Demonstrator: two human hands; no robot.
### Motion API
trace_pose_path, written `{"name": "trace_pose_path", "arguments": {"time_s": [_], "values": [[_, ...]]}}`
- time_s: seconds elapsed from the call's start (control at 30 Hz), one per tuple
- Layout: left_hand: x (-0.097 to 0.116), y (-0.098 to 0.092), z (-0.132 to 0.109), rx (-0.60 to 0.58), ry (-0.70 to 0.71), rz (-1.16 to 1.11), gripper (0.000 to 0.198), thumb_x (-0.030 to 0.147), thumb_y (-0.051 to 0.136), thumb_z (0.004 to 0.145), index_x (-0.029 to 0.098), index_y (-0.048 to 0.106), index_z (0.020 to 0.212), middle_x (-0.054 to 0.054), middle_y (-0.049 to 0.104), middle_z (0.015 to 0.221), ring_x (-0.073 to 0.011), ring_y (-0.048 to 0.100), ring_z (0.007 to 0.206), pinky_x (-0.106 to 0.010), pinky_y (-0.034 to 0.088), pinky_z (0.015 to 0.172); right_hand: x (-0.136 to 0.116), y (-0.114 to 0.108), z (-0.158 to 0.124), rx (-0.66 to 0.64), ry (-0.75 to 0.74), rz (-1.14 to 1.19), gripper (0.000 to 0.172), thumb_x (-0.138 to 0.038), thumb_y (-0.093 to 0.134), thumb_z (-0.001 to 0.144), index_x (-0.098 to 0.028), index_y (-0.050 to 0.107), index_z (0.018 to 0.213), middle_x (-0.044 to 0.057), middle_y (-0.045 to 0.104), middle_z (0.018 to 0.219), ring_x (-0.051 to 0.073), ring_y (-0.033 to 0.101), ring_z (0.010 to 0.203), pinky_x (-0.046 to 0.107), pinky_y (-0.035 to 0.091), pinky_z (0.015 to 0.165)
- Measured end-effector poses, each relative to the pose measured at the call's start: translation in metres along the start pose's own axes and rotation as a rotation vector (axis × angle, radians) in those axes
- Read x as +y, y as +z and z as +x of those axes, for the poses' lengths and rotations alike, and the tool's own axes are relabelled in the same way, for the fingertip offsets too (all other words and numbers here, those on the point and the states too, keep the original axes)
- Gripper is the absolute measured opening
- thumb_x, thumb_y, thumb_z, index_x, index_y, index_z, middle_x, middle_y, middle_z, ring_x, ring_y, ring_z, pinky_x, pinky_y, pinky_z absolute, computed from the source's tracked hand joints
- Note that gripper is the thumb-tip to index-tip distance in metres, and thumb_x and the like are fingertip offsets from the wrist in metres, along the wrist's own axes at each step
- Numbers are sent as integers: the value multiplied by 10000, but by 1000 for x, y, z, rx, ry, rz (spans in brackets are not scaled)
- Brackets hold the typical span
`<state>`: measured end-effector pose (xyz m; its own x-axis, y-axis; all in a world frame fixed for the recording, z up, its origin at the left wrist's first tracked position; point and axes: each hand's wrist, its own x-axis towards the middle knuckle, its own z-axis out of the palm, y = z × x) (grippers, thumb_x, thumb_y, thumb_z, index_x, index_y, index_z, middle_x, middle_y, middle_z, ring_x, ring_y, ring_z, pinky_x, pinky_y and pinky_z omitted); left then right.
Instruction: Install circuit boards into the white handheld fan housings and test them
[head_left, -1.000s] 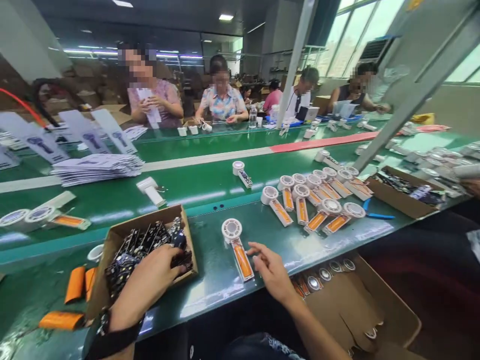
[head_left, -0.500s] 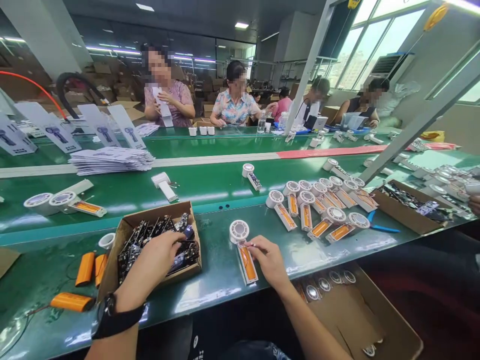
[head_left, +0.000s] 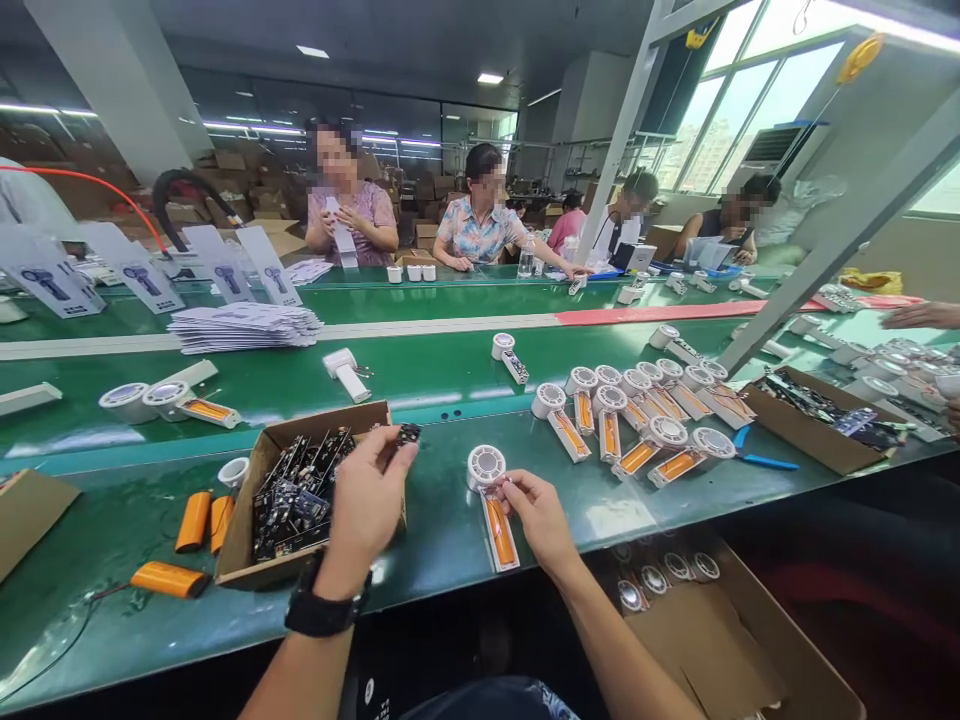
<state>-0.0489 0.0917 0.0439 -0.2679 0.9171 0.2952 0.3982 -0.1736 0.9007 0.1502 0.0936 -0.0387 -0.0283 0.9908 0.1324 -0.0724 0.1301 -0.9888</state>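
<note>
My left hand [head_left: 373,490] pinches a small black circuit board [head_left: 408,434] above the right rim of a cardboard box [head_left: 247,520]. More dark circuit boards [head_left: 300,495] lie heaped in that box. In front of me on the bench lies a white handheld fan body [head_left: 487,467] with a round grille and an orange battery [head_left: 500,530] in its open handle. My right hand [head_left: 536,505] is closed at the neck of this fan, fingertips pinched together by its thin wires. What exactly sits between those fingertips is too small to make out.
Several similar fan bodies [head_left: 611,400] stand grouped to the right, beside blue cutters [head_left: 765,461] and another box of boards [head_left: 802,420]. Loose orange batteries [head_left: 169,579] lie left. Below the bench edge is a carton [head_left: 675,640] with round parts. Co-workers [head_left: 487,215] sit across the belt.
My left hand has lifted out of the box and moved right, bringing a circuit board up. My right hand stays at the fan's neck. The view has shifted slightly.
</note>
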Motion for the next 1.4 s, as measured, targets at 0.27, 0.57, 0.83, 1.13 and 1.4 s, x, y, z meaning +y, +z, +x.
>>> {"name": "trace_pose_path", "arguments": {"time_s": [0.27, 0.57, 0.83, 1.13, 1.4], "values": [[-8, 59, -48, -273, -168, 41, 144, 315, 662, 705, 204, 688, 792, 21, 633, 567, -185, 569, 568, -290, 409, 584, -3, -10, -11, -76, 20, -30, 226, -403, 621, 810, -188, 668, 758, -6, 594, 656, 132, 500, 570, 247, 423, 548], [-27, 69, -54, -268, -244, -119, 154, 304, 663, 705, 183, 757, 720, -51, 715, 641, -236, 657, 683, -312, 488, 625, -1, -9, -22, -20, 5, -51, 105, -250, 648, 766, -184, 680, 842, 28, 661, 770, 171, 600, 703, 283, 491, 664], [-33, 71, -62, -170, -307, -226, 111, 286, 690, 674, 199, 759, 680, -61, 701, 767, -199, 616, 723, -253, 448, 580, -5, -1, -26, 2, -159, -241, 86, -139, 625, 762, -192, 657, 821, 28, 680, 804, 139, 560, 616, 249, 470, 581], [-37, 72, -63, -303, -526, -360, 213, 347, 676, 715, 143, 707, 769, 76, 423, 400, -77, 338, 367, -200, 273, 394, -2, 8, -30, 109, -372, -534, 116, -108, 560, 836, -185, 642, 803, -4, 664, 641, 125, 580, 510, 216, 480, 507], [-29, 59, -61, -300, -555, -285, 194, 311, 720, 685, 153, 732, 798, 72, 447, 399, -86, 368, 384, -201, 269, 401, 0, 5, -26, 53, -455, -545, 203, -69, 501, 847, -201, 637, 921, 16, 713, 707, 159, 660, 605, 249, 536, 589]]}}
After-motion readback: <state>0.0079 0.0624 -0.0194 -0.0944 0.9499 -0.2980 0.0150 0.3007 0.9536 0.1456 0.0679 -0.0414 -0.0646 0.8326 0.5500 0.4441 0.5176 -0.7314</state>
